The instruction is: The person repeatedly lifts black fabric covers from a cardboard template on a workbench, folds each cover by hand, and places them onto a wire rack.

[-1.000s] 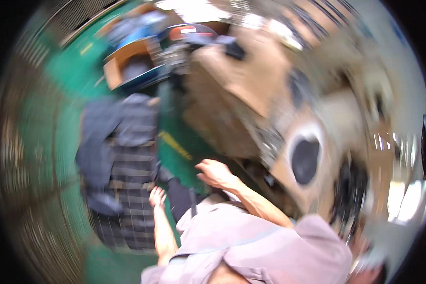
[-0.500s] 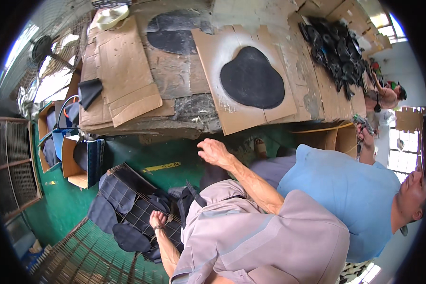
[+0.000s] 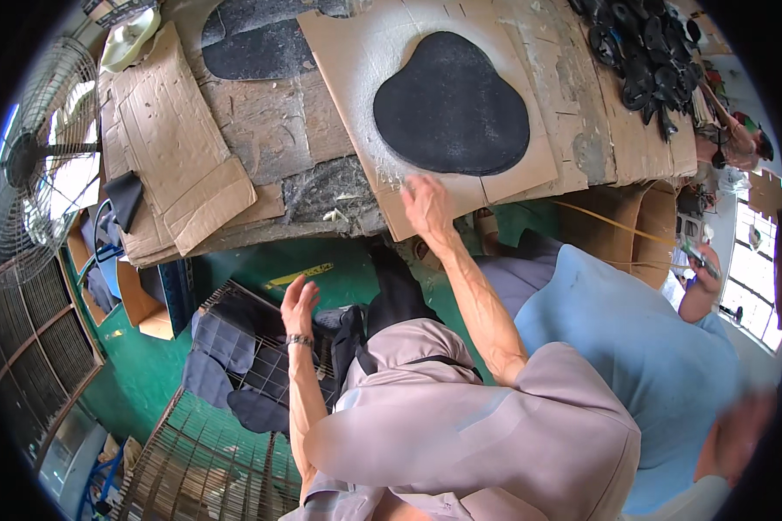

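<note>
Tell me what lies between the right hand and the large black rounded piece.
In the head view, just a narrow strip of white-speckled cardboard sheet shows between the right hand and the black piece.

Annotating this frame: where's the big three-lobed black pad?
Head view, upper part, slightly right of centre: the black pad lies on the cardboard sheet, just beyond the right hand.

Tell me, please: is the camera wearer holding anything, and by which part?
Nothing is visibly held: the left hand is empty; the right hand, over the edge of the cardboard sheet, shows no grip.
</note>
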`<state>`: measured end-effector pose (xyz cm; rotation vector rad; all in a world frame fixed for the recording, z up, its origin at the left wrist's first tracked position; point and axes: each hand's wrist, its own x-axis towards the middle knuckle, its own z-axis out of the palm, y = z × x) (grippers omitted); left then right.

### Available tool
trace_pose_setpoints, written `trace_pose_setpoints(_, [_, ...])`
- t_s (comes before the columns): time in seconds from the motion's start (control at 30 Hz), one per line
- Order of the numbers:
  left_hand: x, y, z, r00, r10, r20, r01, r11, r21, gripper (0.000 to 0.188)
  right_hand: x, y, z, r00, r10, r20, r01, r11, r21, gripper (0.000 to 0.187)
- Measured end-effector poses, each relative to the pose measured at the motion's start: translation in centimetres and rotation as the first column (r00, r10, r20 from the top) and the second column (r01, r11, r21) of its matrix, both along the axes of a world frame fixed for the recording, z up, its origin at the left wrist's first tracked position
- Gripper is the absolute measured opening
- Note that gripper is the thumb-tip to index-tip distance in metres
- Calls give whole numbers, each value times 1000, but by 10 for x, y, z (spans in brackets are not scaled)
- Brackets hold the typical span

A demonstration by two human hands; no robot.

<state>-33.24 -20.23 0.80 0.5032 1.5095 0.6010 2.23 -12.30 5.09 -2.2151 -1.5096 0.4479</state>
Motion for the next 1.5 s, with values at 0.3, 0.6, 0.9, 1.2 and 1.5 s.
trace_pose_setpoints(0.3, [164,92,31,927,-304,221,264,945,192,44,71,66,-27,965,-37,258,25,998,49,29])
trace_pose_setpoints(0.6, [301,195,5,826,-259,501,222,966,133,51,98,109,2,998,-54,13,55,950,-307,20])
trace_pose_setpoints(0.9, [311,207,7,849,11,528,87,983,-160,54,168,212,144,875,1,484,-3,1000,4,19])
trace_pose_setpoints(1.2, [193,187,146,204,-40,978,-265,960,95,79,-35,137,272,797,388,463,-498,856,139,12])
trace_pose_setpoints(1.5, [-37,-66,154,47,451,891,-837,505,-212,25,-264,-41,225,313,935,168,-950,310,43,15])
